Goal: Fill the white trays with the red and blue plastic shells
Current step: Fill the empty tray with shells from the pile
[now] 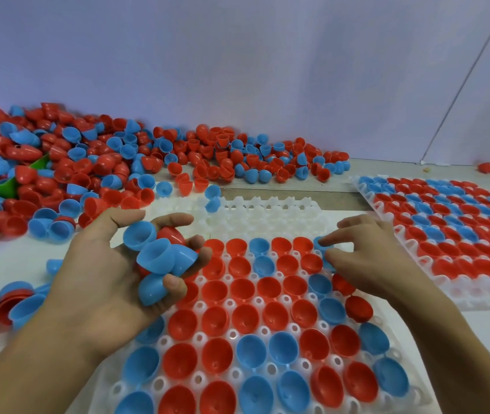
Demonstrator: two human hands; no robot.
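The near white tray (231,225) lies in front of the person, its near rows already filled with red and blue shells sitting open side up, its far rows still bare. The step in hand looks like the filling of the farthest occupied row. The right hand (366,258) reaches to that row's right end, where thumb and forefinger pinch the rim of a blue shell (321,245) that sits in or just above a pocket near the tray's right edge; whether it is fully seated I cannot tell.

The left hand (112,270) hovers over the tray's left side, palm up, fingers curled round a handful of shells (160,255), mostly blue with one red showing behind them.

Next, by my judgement, the right hand needs to let go of the blue shell once it sits level, take another from the left hand's handful, and start on the bare far rows, cup upward as the rest lie.

A second tray (462,297) at the table's right edge appears nearly full. The loose heap of shells (103,162) spreads along the far left of the table, with a green scoop (4,186) half buried in it.

No brand, label or writing can be read anywhere.
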